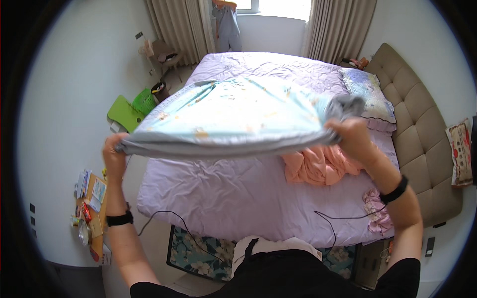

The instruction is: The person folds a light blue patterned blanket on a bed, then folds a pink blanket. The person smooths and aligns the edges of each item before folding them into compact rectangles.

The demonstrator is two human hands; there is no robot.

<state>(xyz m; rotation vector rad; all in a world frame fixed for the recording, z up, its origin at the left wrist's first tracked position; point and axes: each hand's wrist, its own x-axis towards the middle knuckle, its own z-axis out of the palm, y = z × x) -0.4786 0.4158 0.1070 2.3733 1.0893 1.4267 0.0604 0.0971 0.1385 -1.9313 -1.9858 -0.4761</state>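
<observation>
Stretched between my hands above the bed is a light blue printed blanket [238, 111] with a grey border. My left hand [115, 151] is closed round one near corner. At the other near corner, my right hand [352, 138] grips the grey edge, with some of the cloth bunched above it. The far part of the blanket sags toward the lilac bed sheet [198, 193]; whether it touches the sheet I cannot tell. A crumpled peach cloth [320, 166] lies on the bed, partly hidden under the blanket and my right hand.
A patterned pillow [370, 92] rests by the tufted headboard [422, 129]. Pink cloth [377, 211] lies near the bed's right edge. At left are a cluttered desk [97, 198] and a green basket [144, 102]. Another person [227, 25] stands near the window. A floral mat [198, 253] is below.
</observation>
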